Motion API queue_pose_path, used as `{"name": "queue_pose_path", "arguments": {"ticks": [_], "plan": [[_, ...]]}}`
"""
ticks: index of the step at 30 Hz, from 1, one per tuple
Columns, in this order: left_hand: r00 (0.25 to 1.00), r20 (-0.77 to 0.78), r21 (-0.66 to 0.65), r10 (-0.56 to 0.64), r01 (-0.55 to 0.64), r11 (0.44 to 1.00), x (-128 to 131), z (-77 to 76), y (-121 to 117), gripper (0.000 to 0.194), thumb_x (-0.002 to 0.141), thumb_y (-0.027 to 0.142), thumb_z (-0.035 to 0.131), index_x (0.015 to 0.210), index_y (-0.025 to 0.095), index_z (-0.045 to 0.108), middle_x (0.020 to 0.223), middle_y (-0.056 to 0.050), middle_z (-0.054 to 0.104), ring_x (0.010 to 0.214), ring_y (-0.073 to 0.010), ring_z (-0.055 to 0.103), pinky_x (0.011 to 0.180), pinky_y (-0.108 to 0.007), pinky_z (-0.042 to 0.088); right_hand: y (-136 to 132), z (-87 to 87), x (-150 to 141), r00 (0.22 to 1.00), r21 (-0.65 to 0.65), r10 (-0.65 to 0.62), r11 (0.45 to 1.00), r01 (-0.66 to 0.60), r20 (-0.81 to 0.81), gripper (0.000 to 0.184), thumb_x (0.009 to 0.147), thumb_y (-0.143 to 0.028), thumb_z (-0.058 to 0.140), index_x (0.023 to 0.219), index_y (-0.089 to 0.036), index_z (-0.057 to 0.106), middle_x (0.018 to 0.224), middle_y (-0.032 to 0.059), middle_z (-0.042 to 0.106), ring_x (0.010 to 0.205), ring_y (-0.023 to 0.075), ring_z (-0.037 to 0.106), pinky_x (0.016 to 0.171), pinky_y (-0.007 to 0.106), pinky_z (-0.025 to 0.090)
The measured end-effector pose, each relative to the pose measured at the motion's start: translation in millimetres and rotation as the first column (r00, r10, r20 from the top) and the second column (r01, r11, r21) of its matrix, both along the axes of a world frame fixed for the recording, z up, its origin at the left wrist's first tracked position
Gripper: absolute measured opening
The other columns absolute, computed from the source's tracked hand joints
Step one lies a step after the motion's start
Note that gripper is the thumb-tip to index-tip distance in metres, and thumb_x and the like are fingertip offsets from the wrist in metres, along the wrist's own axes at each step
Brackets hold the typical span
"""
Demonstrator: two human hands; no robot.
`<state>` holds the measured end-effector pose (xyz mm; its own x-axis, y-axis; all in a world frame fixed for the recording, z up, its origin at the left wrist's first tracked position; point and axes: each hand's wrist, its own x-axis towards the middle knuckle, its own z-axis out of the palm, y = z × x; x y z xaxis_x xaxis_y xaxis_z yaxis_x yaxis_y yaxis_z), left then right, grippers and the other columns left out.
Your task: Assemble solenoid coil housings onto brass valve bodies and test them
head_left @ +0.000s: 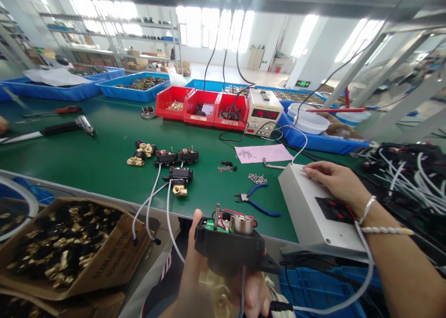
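My left hand (202,271) grips a black valve unit (230,246) close to my body, below the table edge. Its open top shows a green board, red wires and a small metal motor; a brass fitting sits under it. My right hand (334,178) lies on top of a white box (310,211) at the table's near right, fingers stretched flat over its far edge. A white cable runs from the box round my right wrist. Three more black valve units (177,162) with white leads lie mid-table, beside brass fittings (141,153).
Blue-handled pliers (254,199) and loose screws lie left of the white box. A power supply (263,113), red bins (202,105) and blue trays stand further back. A cardboard box of valve parts (66,248) sits at the near left. White cables pile at the right.
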<state>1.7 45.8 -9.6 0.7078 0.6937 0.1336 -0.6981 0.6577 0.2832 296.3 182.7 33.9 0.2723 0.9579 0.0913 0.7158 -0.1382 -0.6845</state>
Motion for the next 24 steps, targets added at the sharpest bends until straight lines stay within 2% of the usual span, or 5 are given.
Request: {"name": "queue_pose_path", "arguments": {"ticks": [7, 11, 15, 20, 24], "plan": [[1.0, 0.013, 0.045, -0.017, 0.016, 0.999, -5.6, -7.4, 5.5, 0.071, 0.078, 0.077, 0.056, 0.105, 0.013, 0.069, 0.053, 0.003, 0.051, 0.045, -0.0095, 0.045, 0.063, -0.026, 0.043, -0.2, -0.1, 0.2, 0.999, 0.027, 0.018, 0.999, -0.017, -0.041, 0.055, 0.049, -0.067, 0.072, 0.073, -0.018, 0.07, 0.069, 0.0072, 0.067, 0.067, 0.0229, 0.053, 0.066, 0.037, 0.042], [0.999, 0.036, 0.025, 0.023, -0.024, 0.999, -4.2, -5.7, 3.4, 0.065, 0.081, 0.071, 0.059, 0.106, 0.011, 0.071, 0.059, 0.0, 0.057, 0.049, -0.0109, 0.05, 0.065, -0.026, 0.045, -0.2, 1.9, -1.4, 0.998, 0.036, 0.028, 0.999, -0.027, -0.052, 0.051, 0.048, -0.065, 0.072, 0.071, -0.019, 0.071, 0.068, 0.0069, 0.068, 0.068, 0.0237, 0.054, 0.065, 0.037, 0.041], [0.997, 0.038, -0.014, 0.074, -0.074, 0.997, -4.1, 3.9, -2.2, 0.056, 0.089, 0.062, 0.056, 0.108, 0.012, 0.072, 0.074, -0.005, 0.067, 0.066, -0.0146, 0.062, 0.071, -0.027, 0.047, 1.4, -1.6, 2.4, 0.998, 0.056, 0.04, 0.998, -0.037, -0.052, 0.052, 0.05, -0.066, 0.071, 0.072, -0.019, 0.071, 0.07, 0.0069, 0.068, 0.069, 0.0242, 0.056, 0.066, 0.038, 0.041], [0.979, -0.12, -0.083, 0.164, -0.175, 0.981, -6.6, 12.9, -7.5, 0.053, 0.088, 0.059, 0.06, 0.115, 0.015, 0.074, 0.098, -0.011, 0.074, 0.092, -0.0225, 0.067, 0.089, -0.03, 0.047, 2.1, -7.8, 8.9, 0.997, 0.074, 0.07, 0.995, -0.068, -0.028, 0.052, 0.056, -0.067, 0.067, 0.075, -0.019, 0.07, 0.067, 0.0042, 0.066, 0.064, 0.0205, 0.055, 0.065, 0.035, 0.042], [0.99, -0.089, -0.129, 0.113, -0.124, 0.984, -8.4, 8.6, -7.6, 0.063, 0.092, 0.064, 0.049, 0.108, 0.008, 0.075, 0.081, -0.014, 0.074, 0.079, -0.0209, 0.068, 0.077, -0.028, 0.05, 1.4, -9.1, 10.0, 0.995, 0.08, 0.094, 0.993, -0.092, -0.02, 0.053, 0.059, -0.068, 0.066, 0.077, -0.018, 0.07, 0.068, 0.0048, 0.067, 0.064, 0.0196, 0.055, 0.065, 0.034, 0.043]]}}
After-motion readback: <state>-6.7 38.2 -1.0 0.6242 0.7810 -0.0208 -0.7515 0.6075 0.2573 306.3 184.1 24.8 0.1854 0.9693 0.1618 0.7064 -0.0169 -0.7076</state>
